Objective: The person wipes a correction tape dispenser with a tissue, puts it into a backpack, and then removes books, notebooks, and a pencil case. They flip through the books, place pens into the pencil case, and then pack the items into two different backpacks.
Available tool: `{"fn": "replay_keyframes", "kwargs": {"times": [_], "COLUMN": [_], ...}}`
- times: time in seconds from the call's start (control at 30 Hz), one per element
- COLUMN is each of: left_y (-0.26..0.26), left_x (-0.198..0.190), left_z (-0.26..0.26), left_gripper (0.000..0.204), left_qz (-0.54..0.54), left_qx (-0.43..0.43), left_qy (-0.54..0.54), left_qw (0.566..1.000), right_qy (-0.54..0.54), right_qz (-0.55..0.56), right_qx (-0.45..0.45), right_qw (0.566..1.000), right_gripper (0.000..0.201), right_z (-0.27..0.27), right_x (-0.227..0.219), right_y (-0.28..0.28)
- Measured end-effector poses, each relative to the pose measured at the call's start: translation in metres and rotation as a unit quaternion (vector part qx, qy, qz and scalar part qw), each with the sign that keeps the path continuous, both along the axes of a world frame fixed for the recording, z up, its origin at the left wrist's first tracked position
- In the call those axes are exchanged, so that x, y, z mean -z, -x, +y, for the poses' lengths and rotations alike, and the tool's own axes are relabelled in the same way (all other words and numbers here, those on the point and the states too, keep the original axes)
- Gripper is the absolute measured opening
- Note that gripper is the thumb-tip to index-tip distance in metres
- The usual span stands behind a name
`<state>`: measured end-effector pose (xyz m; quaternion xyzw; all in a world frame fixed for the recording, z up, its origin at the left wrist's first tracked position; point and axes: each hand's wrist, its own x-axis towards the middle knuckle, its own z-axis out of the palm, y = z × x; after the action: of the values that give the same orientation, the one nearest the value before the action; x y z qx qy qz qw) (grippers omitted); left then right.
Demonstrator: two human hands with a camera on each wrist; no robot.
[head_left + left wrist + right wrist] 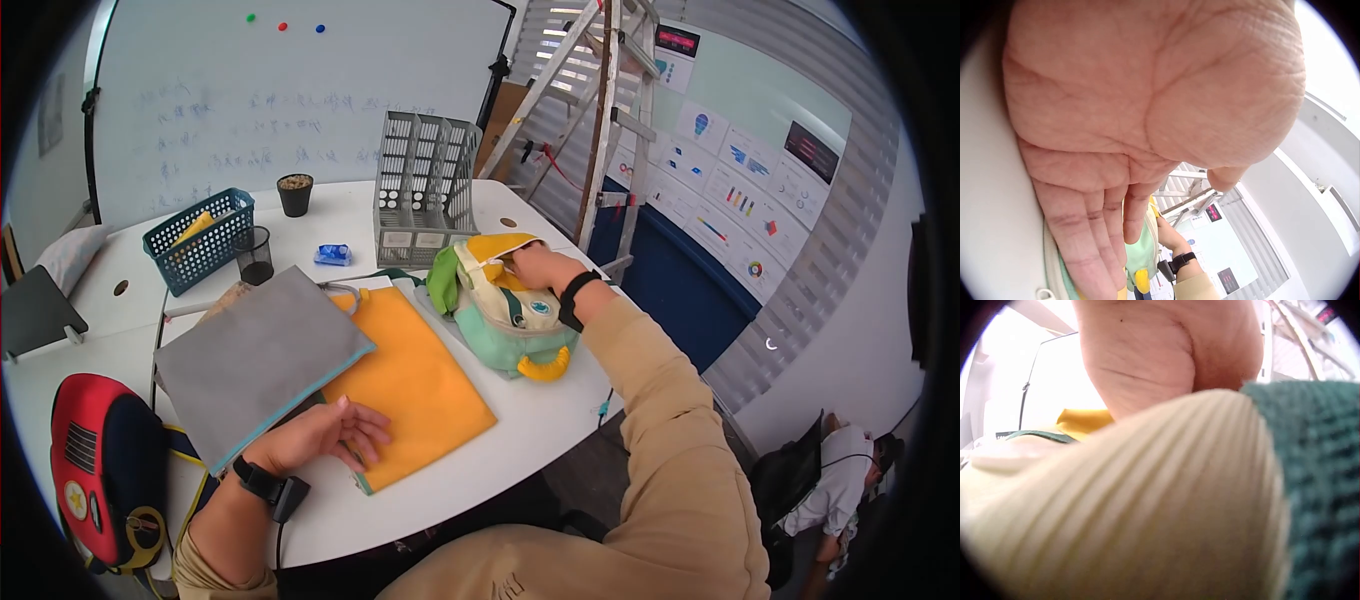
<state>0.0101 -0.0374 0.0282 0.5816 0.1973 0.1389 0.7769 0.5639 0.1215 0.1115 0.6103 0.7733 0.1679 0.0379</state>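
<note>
A small cream, mint and yellow backpack (505, 310) sits at the table's right side, its yellow-lined top flap raised. My right hand (542, 268) reaches into the top of it, and the fingers are hidden there. In the right wrist view, the ribbed cream fabric (1141, 506) of the backpack covers everything below the heel of the right hand (1166, 356). Palm up, with its fingers loosely bent, my left hand (335, 432) holds nothing beside an orange-yellow zip pouch (415, 385). A grey zip pouch (260, 365) with a turquoise edge overlaps that one.
A red and navy bag (95, 470) lies at the left edge. Toward the back are a blue basket (195, 250), a mesh cup (254, 258), a small pot (295, 197), a blue packet (333, 255) and a grey file rack (425, 190). A ladder (600, 130) stands behind the table.
</note>
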Motion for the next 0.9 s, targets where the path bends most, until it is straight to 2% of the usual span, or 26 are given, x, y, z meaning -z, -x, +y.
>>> {"fn": "replay_keyframes", "kwargs": {"times": [0.13, 0.23, 0.27, 0.3, 0.37, 0.47, 0.57, 0.6, 0.7, 0.8, 0.9], "left_y": [0.002, 0.001, 0.001, 0.002, 0.002, 0.001, 0.002, 0.002, 0.001, 0.000, 0.001], "left_x": [0.002, 0.006, 0.010, 0.012, 0.009, 0.006, 0.005, 0.004, 0.007, 0.008, 0.006], "left_z": [0.000, 0.003, 0.005, 0.006, 0.003, 0.003, 0.002, 0.003, 0.004, 0.006, 0.005], "left_gripper": [0.088, 0.087, 0.086, 0.085, 0.084, 0.082, 0.082, 0.082, 0.083, 0.084, 0.085], "left_qz": [-0.001, -0.006, -0.008, -0.010, -0.010, -0.001, 0.001, 0.001, 0.001, 0.000, 0.002], "left_qx": [-0.001, 0.005, 0.006, 0.005, 0.002, 0.000, -0.001, -0.002, 0.000, 0.002, 0.004], "left_qy": [0.007, 0.006, 0.007, 0.009, 0.005, -0.005, -0.009, -0.010, -0.005, 0.002, 0.002], "left_qw": [1.000, 1.000, 1.000, 1.000, 1.000, 1.000, 1.000, 1.000, 1.000, 1.000, 1.000], "right_qy": [0.155, 0.077, 0.065, 0.072, 0.090, 0.081, 0.050, 0.000, 0.002, 0.022, 0.083], "right_qz": [0.061, 0.148, 0.146, 0.118, 0.103, 0.132, 0.078, 0.058, -0.044, -0.113, -0.019], "right_qx": [0.103, -0.032, -0.050, -0.017, -0.009, 0.031, 0.042, 0.017, 0.157, 0.164, 0.079], "right_qw": [0.981, 0.985, 0.986, 0.990, 0.991, 0.988, 0.995, 0.998, 0.987, 0.980, 0.993], "right_gripper": [0.043, 0.045, 0.042, 0.042, 0.040, 0.036, 0.034, 0.028, 0.024, 0.021, 0.028], "right_z": [0.002, -0.004, 0.006, 0.009, -0.016, -0.026, -0.025, -0.035, -0.072, -0.112, -0.115], "right_x": [-0.024, -0.017, -0.007, -0.005, -0.026, -0.036, -0.035, -0.036, -0.066, -0.105, -0.132], "right_y": [0.017, 0.006, -0.003, -0.004, 0.018, 0.027, 0.020, 0.025, 0.071, 0.109, 0.133]}}
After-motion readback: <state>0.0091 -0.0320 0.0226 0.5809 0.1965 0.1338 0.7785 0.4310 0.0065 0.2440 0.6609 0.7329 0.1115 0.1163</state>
